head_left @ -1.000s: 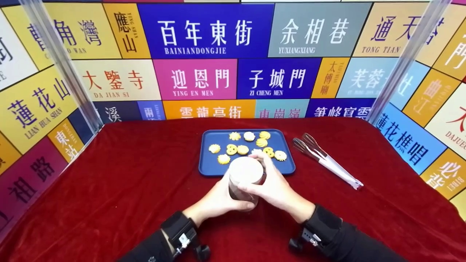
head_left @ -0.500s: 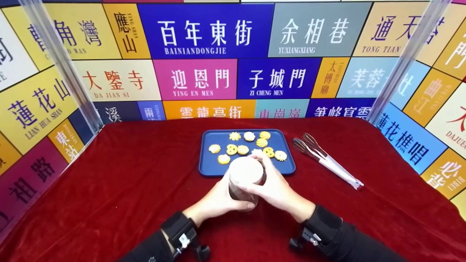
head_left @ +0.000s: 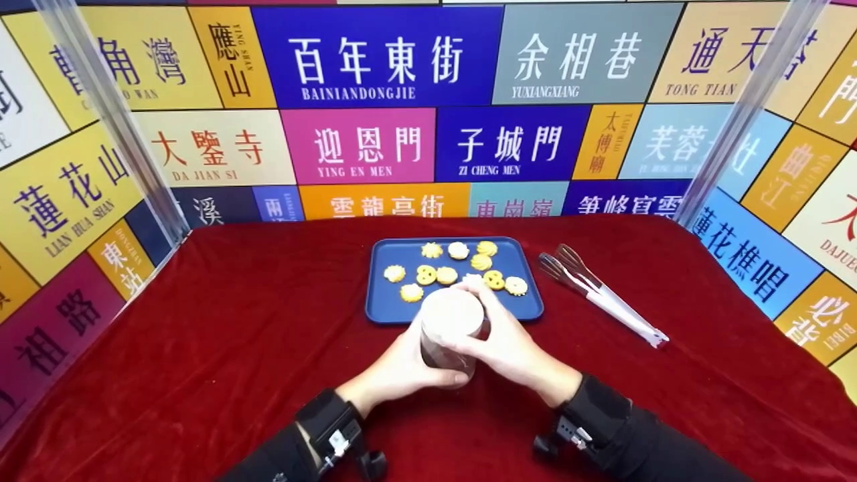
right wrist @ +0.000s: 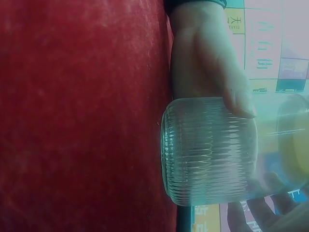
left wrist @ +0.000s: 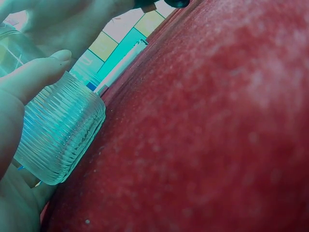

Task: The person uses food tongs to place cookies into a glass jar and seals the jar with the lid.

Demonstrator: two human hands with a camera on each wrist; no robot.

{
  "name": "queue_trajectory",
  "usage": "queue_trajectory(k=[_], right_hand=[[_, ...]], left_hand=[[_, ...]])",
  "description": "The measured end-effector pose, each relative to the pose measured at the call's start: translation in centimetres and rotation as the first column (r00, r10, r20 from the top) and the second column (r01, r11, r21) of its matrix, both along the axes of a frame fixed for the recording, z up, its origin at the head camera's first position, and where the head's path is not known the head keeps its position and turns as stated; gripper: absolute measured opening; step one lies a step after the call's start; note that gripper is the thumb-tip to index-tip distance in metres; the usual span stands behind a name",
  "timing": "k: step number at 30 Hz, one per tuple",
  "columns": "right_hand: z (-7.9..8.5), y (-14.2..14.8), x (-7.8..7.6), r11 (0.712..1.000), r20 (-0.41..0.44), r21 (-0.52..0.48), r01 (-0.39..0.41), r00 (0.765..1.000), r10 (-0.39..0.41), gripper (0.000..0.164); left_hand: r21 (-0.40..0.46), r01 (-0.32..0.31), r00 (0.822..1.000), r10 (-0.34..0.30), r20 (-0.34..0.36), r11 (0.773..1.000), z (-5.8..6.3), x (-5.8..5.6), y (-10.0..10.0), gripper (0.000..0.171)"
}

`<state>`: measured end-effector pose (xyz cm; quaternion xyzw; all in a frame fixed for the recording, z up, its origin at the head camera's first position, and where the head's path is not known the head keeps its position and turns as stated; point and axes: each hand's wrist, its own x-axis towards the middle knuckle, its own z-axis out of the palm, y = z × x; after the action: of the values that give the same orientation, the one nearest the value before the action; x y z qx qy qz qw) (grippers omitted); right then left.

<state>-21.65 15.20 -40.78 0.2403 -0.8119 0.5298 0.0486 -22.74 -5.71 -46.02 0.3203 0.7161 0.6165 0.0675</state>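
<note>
A clear jar (head_left: 443, 358) with a ribbed lower body stands upright in front of the tray, topped by a pale round lid (head_left: 452, 313). My left hand (head_left: 402, 365) grips the jar's side, its thumb wrapped across the glass. Thumb and fingers of my right hand (head_left: 512, 347) hold the edge of the lid. Seen from the left wrist, the ribbed jar (left wrist: 63, 125) meets the red cloth at its base. In the right wrist view, no contents show through the jar's ribbed wall (right wrist: 207, 150).
Behind the jar lies a blue tray (head_left: 388, 309) with several cookies (head_left: 446, 275) spread over it. Metal tongs with white handles (head_left: 602, 294) lie to its right. Red cloth (head_left: 234, 348) covers the table, and clear posts (head_left: 730, 127) stand at its back corners.
My right hand has shifted very slightly on the lid. The jar, left hand, tray and tongs are where they were.
</note>
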Motion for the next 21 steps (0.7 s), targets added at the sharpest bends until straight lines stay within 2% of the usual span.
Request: queue_trajectory(k=[8, 15, 21], right_hand=[[-0.09, -0.29, 0.44, 0.998, 0.044, -0.024, 0.054, 0.998, -0.053, 0.091], [-0.08, -0.84, 0.61, 0.991, 0.027, 0.004, 0.132, 0.991, -0.132, 0.085], [-0.01, -0.98, 0.66, 0.987, 0.033, 0.018, 0.159, 0.987, -0.16, 0.084]], left_hand=[[0.047, 0.022, 1.0, -0.023, 0.005, 0.999, -0.02, 0.12, 0.19, 0.11], [0.05, 0.024, 1.0, -0.023, -0.006, 0.998, 0.06, 0.1, 0.16, 0.107], [0.031, 0.013, 1.0, -0.014, 0.01, 0.999, -0.08, 0.07, 0.14, 0.105]])
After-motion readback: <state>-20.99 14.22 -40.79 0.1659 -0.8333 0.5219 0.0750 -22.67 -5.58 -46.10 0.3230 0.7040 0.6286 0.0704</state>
